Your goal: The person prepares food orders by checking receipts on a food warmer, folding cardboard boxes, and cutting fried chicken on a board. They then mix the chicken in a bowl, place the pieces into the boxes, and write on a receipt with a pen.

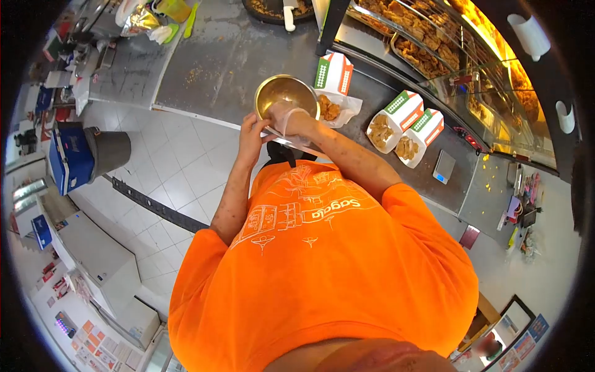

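A round golden metal bowl (pixel 287 85) is tilted at the counter's near edge. My left hand (pixel 251 137) holds the bowl's lower left rim, its fingers pressed round it. Inside the bowl reaches my right hand (pixel 290 119), in a clear thin glove; its fingers are partly hidden and what they hold, if anything, cannot be made out. Just right of the bowl, an open green, white and red box (pixel 334 73) has fried pieces (pixel 328 108) on its paper. Farther right lie two similar boxes (pixel 404 108) (pixel 427 126) with fried pieces inside.
The dark counter (pixel 211 68) carries a black pan (pixel 273 9) with a white-handled utensil (pixel 289 17) at the top and a small scale (pixel 444 166) at the right. A glass case of fried food (pixel 427 43) stands behind. A blue cooler (pixel 71 158) is at the left.
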Demonstrator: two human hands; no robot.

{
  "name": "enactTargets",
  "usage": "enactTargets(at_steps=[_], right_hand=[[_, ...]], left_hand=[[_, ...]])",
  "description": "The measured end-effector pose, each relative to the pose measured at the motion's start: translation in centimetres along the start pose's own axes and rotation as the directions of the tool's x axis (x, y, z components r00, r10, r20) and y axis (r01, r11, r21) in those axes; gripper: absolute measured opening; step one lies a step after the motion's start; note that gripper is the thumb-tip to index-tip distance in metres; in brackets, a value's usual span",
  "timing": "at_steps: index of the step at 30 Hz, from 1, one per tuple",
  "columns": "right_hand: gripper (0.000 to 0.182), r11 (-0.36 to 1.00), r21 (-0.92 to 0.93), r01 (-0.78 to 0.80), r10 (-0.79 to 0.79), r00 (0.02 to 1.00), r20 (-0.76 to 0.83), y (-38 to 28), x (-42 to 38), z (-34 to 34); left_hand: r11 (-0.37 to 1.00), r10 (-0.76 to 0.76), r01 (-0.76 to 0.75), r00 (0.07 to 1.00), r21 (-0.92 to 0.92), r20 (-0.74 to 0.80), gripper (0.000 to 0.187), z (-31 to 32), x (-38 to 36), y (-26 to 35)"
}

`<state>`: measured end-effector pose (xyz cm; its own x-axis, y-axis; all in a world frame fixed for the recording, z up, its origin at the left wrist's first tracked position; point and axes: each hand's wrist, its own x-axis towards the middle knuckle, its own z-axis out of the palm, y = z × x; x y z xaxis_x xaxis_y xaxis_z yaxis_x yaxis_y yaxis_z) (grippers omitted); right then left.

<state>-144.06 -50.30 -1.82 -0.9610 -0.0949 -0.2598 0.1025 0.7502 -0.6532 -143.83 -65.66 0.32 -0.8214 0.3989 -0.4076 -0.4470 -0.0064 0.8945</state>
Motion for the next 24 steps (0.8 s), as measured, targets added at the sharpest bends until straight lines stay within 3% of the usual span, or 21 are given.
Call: enactTargets(at_steps=[2,3,6,10,12,13,14,16,17,18,20,21,22,24], right_hand=[[0.021,0.991,-0.050,0.123,-0.101,0.942,0.319,-0.3,-1.2,-2.5],[0.019,0.976,-0.015,0.219,-0.202,0.922,0.331,1.4,-1.2,-2.6],[0.019,0.985,-0.027,0.170,-0.153,0.938,0.311,2.3,-2.5,-7.3],[0.019,0.992,-0.047,0.115,-0.096,0.950,0.297,3.7,-3.9,-12.1],[0.024,0.954,-0.111,-0.278,0.297,0.925,0.238,6.3,-4.1,-11.1],[0.025,0.946,-0.289,-0.145,0.210,0.956,0.206,8.2,-4.0,-9.4],[0.025,0.947,-0.289,-0.139,0.203,0.957,0.206,9.1,-4.7,-8.1],[0.025,0.988,-0.151,0.012,-0.026,0.996,-0.090,9.6,-6.4,-6.7],[0.025,0.950,-0.311,-0.026,0.016,0.999,-0.034,9.7,-6.0,-6.7],[0.025,0.951,-0.309,-0.019,0.011,1.000,-0.029,9.0,-6.0,-7.0],[0.025,0.867,-0.451,-0.212,0.232,0.973,-0.011,6.7,-5.9,-8.1],[0.025,0.867,-0.454,-0.207,0.226,0.974,-0.012,6.6,-4.9,-7.8],[0.023,0.959,-0.108,-0.263,0.257,0.964,-0.062,6.7,-3.4,-7.3],[0.020,0.924,0.261,-0.278,0.307,0.949,-0.075,6.4,-0.7,-5.4]], left_hand=[[0.997,0.001,-0.001,1.000,-0.075,0.005,0.022,-1.1,0.3,-1.1],[0.993,-0.031,0.026,0.999,-0.113,-0.041,0.018,-0.9,0.0,-1.2],[0.975,-0.053,0.043,0.998,-0.216,-0.043,0.012,-0.1,-0.4,-0.8],[0.989,-0.015,0.002,0.996,-0.148,-0.089,0.008,-0.8,0.2,-1.2],[0.988,-0.010,-0.001,0.997,-0.156,-0.074,0.015,-2.0,1.1,-2.0],[0.988,-0.008,-0.004,0.997,-0.153,-0.079,0.015,-2.0,1.2,-1.8],[0.988,-0.022,0.007,0.995,-0.153,-0.097,0.015,-1.8,1.3,-1.5],[0.987,-0.026,0.007,0.992,-0.158,-0.123,0.016,-1.6,1.7,-1.3],[0.990,-0.026,0.008,0.992,-0.138,-0.126,0.015,-1.7,1.9,-1.4],[0.993,-0.032,0.018,0.991,-0.116,-0.127,0.015,-1.9,1.8,-1.6],[0.996,-0.039,0.029,0.993,-0.087,-0.115,0.016,-1.9,1.7,-1.4],[0.998,-0.039,0.033,0.994,-0.060,-0.099,0.017,-1.7,1.9,-1.0],[0.998,-0.032,0.025,0.994,-0.063,-0.107,0.017,-1.2,2.0,0.0],[1.000,0.029,-0.029,0.997,0.000,-0.075,0.018,-0.8,1.3,1.2]])
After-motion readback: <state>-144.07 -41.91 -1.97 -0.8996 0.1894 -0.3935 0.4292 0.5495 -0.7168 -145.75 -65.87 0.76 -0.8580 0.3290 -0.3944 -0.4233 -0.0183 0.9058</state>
